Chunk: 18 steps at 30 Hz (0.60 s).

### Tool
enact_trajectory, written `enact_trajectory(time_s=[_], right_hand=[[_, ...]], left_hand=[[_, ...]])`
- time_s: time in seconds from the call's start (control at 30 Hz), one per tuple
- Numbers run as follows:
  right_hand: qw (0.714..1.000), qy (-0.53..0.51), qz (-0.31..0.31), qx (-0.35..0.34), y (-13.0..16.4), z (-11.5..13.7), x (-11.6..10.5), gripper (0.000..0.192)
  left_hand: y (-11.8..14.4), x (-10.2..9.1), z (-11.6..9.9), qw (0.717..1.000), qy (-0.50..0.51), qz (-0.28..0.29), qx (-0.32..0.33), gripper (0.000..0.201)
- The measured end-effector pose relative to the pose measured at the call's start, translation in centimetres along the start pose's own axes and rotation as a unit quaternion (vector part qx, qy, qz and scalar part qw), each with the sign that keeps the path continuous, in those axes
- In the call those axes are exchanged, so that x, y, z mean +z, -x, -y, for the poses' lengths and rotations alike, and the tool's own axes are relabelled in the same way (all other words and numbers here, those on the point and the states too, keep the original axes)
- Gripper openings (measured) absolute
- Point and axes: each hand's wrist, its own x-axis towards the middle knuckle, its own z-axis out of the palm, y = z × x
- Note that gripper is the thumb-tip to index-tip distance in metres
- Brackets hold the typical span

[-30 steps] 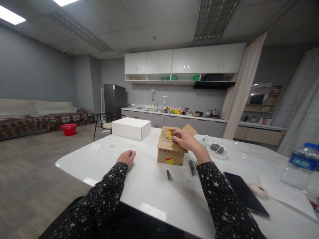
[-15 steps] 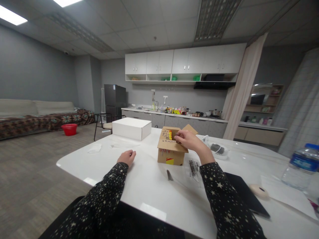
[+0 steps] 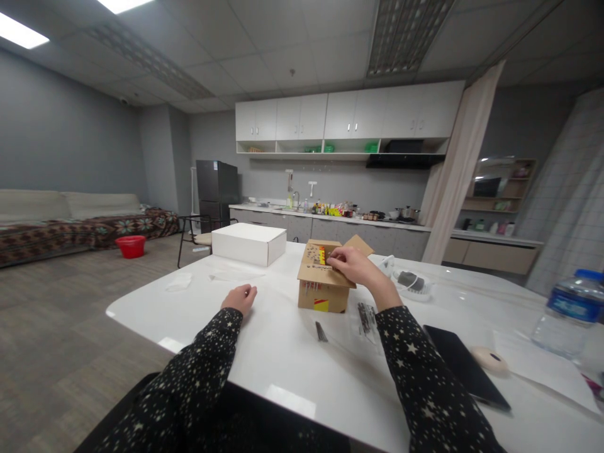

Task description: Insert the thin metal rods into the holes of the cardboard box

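Observation:
A small cardboard box (image 3: 333, 299) with red and yellow print stands on the white table in front of me, flaps folded out. Its top carries many small dark dots, and thin rods poke down below the near flap. My right hand (image 3: 353, 263) is over the box's right side, fingers pinched at the top; whatever they hold is hidden. Resting on the table left of the box, my left hand (image 3: 240, 297) is curled closed, with nothing visible in it. Nearer me lie several thin dark metal rods (image 3: 321, 331) and a clear bag (image 3: 365, 319) with more of them.
A white box (image 3: 248, 244) stands behind my left hand. Crumpled white tissue (image 3: 179, 282) lies at the left. To the right are a white basket (image 3: 415, 286) with a grey item, a black tablet (image 3: 465, 365), a beige mouse (image 3: 489, 360), paper, and a water bottle (image 3: 569, 314).
My right hand has shifted slightly left and down over the box top. My left hand and the things on the table stay where they were.

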Motion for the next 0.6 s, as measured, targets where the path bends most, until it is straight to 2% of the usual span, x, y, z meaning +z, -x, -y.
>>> enact_trajectory(time_s=[0.23, 0.6], right_hand=[[1.000, -0.012, -0.020, 0.004, -0.38, -1.00, 0.42, 0.021], [0.999, -0.032, -0.029, 0.012, -0.50, -1.11, 0.49, 0.021]], left_hand=[[0.20, -0.25, -0.22, 1.000, 0.006, -0.003, -0.003, 0.037], [0.08, -0.08, -0.11, 1.000, 0.003, -0.002, 0.001, 0.036]])
